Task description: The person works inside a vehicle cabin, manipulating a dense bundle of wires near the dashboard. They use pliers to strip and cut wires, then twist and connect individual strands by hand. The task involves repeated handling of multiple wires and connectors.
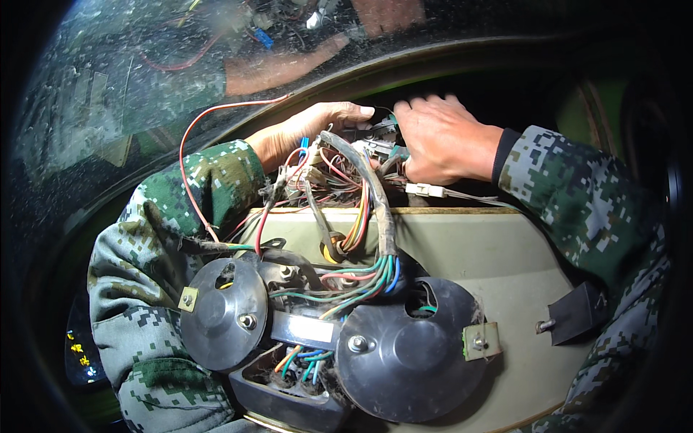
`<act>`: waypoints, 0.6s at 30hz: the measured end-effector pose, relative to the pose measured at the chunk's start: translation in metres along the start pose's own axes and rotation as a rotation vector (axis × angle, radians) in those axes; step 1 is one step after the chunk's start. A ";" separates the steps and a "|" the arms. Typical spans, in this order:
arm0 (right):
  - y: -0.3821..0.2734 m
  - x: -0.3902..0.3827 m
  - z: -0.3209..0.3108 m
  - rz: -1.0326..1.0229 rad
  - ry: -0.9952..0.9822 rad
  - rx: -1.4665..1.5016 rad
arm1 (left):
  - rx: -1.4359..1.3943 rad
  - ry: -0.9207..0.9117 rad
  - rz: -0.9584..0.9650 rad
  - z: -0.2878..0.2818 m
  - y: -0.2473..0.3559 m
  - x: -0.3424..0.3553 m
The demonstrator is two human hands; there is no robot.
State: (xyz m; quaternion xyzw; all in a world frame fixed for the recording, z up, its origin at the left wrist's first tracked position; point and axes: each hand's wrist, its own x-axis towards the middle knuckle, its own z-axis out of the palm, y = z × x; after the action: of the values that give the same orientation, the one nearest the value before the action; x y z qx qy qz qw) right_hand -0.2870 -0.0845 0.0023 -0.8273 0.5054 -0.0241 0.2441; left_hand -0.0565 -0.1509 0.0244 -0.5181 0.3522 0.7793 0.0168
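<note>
Behind the top edge of a panel, both hands meet at a cluster of white and grey wiring connectors (379, 141). My left hand (310, 126) comes in from the left, its thumb lying along the cluster's far side and its other fingers mostly hidden behind wires. My right hand (444, 141) is curled over the cluster's right side, palm down, its fingertips out of sight. A grey taped cable (368, 184) arches down in front. A loose white plug (426, 190) sits just below my right hand. Close to my left hand is a blue connector (304, 146).
The beige panel (476, 245) carries two round black gauge housings (408, 353), (220, 314) with coloured wires between them. A black bracket (577, 314) sticks out at right. A dusty windshield (159, 94) slopes across the upper left. A red wire (185, 162) loops over my left sleeve.
</note>
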 end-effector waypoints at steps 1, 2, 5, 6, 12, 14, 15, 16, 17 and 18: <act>0.001 0.000 0.001 -0.019 0.019 -0.017 | -0.005 0.002 0.005 0.000 0.000 0.002; 0.002 0.001 0.002 -0.022 0.023 -0.019 | -0.005 0.006 0.013 -0.001 -0.001 0.004; 0.004 0.002 0.004 -0.024 0.035 -0.024 | 0.014 0.066 0.028 -0.001 -0.002 0.005; 0.005 0.002 0.005 -0.022 0.039 -0.020 | 0.028 0.101 0.023 0.000 -0.002 0.005; 0.003 0.001 0.006 0.007 0.003 0.006 | 0.057 0.072 -0.069 0.003 0.002 -0.001; 0.000 0.001 0.005 0.008 -0.019 0.011 | 0.079 0.028 -0.069 -0.001 0.000 -0.004; -0.002 0.002 0.004 0.006 -0.034 0.014 | 0.101 0.009 -0.062 -0.002 -0.001 -0.005; -0.016 0.008 0.008 -0.030 -0.054 -0.002 | 0.089 0.050 -0.066 -0.008 -0.011 -0.015; -0.016 0.008 0.007 -0.009 -0.076 -0.010 | 0.097 0.030 -0.025 -0.010 -0.011 -0.013; -0.020 0.010 0.007 0.005 -0.104 -0.016 | 0.090 0.054 -0.021 -0.014 -0.015 -0.015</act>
State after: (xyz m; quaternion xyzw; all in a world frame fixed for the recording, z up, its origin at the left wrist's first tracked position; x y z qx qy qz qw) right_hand -0.2638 -0.0829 0.0024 -0.8280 0.4943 0.0236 0.2637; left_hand -0.0322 -0.1425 0.0257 -0.5413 0.3819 0.7481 0.0389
